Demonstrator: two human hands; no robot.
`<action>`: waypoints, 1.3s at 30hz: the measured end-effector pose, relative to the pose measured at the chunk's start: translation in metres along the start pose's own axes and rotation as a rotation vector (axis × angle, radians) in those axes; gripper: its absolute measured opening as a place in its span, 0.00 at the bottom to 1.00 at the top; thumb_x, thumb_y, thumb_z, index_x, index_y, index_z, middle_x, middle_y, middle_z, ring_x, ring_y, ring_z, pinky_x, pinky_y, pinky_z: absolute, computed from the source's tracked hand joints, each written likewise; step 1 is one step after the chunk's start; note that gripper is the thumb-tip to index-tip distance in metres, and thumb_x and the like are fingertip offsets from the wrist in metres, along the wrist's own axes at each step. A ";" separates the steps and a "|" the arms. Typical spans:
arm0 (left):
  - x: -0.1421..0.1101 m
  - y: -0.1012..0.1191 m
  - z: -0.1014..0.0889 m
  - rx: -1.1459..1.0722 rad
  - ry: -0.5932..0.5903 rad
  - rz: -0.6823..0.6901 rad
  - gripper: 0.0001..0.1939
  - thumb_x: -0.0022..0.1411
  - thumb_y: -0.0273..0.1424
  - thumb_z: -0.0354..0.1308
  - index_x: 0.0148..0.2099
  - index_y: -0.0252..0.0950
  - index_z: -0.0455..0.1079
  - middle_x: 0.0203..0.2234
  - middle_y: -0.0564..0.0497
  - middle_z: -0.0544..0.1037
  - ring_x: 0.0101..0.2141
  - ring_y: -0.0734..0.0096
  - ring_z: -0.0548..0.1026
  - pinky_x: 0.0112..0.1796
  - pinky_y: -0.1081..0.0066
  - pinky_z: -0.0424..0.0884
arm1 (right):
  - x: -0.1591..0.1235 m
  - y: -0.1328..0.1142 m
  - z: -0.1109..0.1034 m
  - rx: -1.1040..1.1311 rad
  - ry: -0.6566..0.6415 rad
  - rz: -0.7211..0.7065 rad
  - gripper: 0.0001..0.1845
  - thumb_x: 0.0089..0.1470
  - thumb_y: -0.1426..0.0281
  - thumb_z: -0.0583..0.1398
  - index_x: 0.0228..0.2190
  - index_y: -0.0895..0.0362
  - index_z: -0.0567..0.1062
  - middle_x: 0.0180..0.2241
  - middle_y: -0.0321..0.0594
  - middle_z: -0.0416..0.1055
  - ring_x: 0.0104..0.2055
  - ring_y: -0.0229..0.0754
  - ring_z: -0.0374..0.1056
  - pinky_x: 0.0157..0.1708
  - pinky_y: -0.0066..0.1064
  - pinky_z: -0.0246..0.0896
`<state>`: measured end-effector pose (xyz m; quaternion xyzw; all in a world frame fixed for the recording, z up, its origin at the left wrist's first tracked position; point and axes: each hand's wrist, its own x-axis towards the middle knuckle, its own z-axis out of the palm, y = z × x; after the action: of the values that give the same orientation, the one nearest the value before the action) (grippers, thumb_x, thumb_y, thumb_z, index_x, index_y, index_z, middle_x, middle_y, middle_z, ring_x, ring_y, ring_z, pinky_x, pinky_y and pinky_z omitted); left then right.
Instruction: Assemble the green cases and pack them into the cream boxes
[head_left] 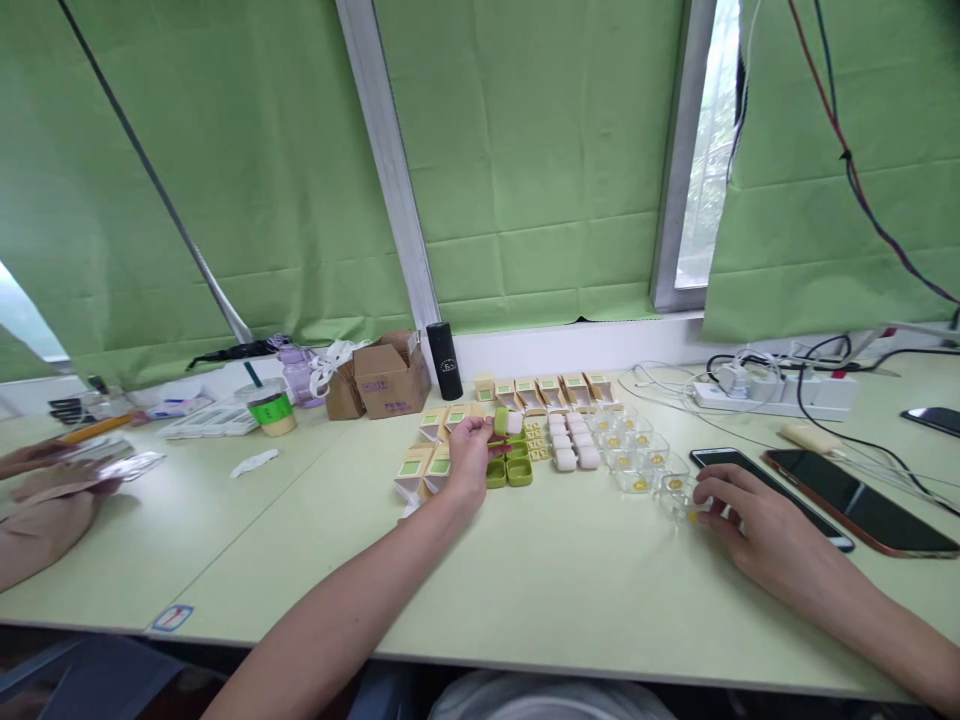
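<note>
My left hand is closed in a pinch on a small green case with a white block beside it, held above a cluster of green cases. My right hand rests on the table with its fingers curled around a clear plastic lid bearing a yellow dot. Between the hands lie rows of white blocks, clear lids and small yellow cards. Open tan boxes stand in a row behind them, more at my left hand.
Two phones lie right of my right hand, a power strip with cables behind. A black bottle, cardboard boxes and a green-banded cup stand at the back. Another person's hands hold clear packaging at far left.
</note>
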<state>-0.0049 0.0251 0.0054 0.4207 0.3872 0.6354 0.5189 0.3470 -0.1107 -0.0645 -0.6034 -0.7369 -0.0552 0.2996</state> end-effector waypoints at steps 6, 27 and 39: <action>-0.006 0.004 0.002 -0.019 -0.015 -0.035 0.05 0.57 0.26 0.64 0.33 0.34 0.70 0.28 0.50 0.78 0.27 0.72 0.77 0.32 0.69 0.79 | 0.015 -0.014 -0.027 -0.103 0.128 -0.051 0.16 0.62 0.61 0.57 0.49 0.52 0.72 0.55 0.51 0.72 0.42 0.54 0.77 0.36 0.42 0.72; -0.024 0.006 0.014 -0.067 -0.230 -0.306 0.06 0.48 0.24 0.62 0.33 0.30 0.75 0.25 0.46 0.78 0.25 0.68 0.77 0.31 0.65 0.78 | 0.119 -0.136 0.044 0.222 0.220 -0.550 0.27 0.64 0.79 0.52 0.60 0.47 0.69 0.63 0.48 0.70 0.62 0.52 0.70 0.53 0.47 0.75; -0.017 0.004 0.004 0.136 -0.288 -0.230 0.24 0.56 0.50 0.67 0.27 0.35 0.67 0.18 0.49 0.74 0.15 0.75 0.67 0.17 0.74 0.61 | 0.117 -0.136 0.055 0.829 0.117 -0.264 0.18 0.66 0.65 0.59 0.56 0.48 0.72 0.57 0.44 0.75 0.57 0.50 0.74 0.57 0.49 0.73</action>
<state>-0.0006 0.0077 0.0080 0.4943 0.3964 0.4776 0.6086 0.1899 -0.0227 -0.0114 -0.3285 -0.7494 0.1734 0.5481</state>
